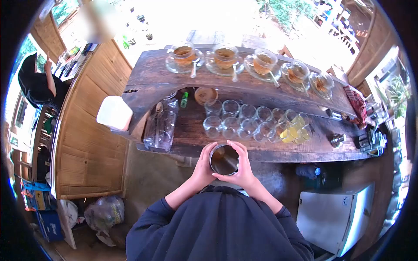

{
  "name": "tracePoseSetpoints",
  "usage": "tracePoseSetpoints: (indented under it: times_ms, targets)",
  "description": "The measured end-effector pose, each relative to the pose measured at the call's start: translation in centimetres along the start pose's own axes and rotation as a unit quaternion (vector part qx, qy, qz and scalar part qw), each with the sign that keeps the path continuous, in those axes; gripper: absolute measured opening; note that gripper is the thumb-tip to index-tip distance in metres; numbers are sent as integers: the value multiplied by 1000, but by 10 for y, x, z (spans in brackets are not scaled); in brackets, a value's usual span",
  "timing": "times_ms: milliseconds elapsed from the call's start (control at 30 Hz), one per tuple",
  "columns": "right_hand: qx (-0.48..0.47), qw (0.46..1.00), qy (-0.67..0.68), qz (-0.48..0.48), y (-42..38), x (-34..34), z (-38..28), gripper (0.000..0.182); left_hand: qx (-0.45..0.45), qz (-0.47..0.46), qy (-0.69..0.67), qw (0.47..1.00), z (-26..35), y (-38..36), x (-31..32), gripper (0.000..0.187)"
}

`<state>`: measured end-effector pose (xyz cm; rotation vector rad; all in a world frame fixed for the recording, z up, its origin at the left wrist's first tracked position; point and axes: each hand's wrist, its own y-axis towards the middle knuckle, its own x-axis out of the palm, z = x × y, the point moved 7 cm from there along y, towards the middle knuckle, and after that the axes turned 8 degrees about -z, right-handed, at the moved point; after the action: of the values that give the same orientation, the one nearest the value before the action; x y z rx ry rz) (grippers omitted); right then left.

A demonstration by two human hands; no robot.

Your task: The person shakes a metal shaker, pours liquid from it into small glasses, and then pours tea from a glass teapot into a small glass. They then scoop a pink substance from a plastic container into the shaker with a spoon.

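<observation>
Centre frame, low: left hand [203, 167] and right hand [242, 168] wrapped around a metal cup [224, 159] of dark liquid, gripping both sides. Just above, rows of empty glasses [244, 122] on the wooden counter [191, 135]. Along the top, five cups of tea [225, 55] on saucers.

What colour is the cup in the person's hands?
Dark metallic grey cup, seen in the head view.

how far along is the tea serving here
Done: five glass cups of tea stand filled on saucers on the upper ledge. In hand: left hand and right hand cup a metal cup of dark liquid. Left: the empty glasses on the counter are unfilled.
</observation>
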<state>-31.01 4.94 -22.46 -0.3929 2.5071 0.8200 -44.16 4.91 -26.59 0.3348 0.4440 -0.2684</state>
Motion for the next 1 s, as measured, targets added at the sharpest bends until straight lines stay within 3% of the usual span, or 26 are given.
tracePoseSetpoints:
  times_ms: [533, 867, 1000]
  targets:
    - [69, 996, -13, 52, -98, -175, 63, 94, -12, -63, -171, 983, 53, 61, 202, 71]
    - [136, 988, -38, 56, -168, -295, 106, 94, 53, -94, -187, 976, 107, 106, 333, 77]
    - [131, 987, -37, 85, -190, -336, 116, 91, 32, -105, -221, 969, 125, 115, 376, 76]
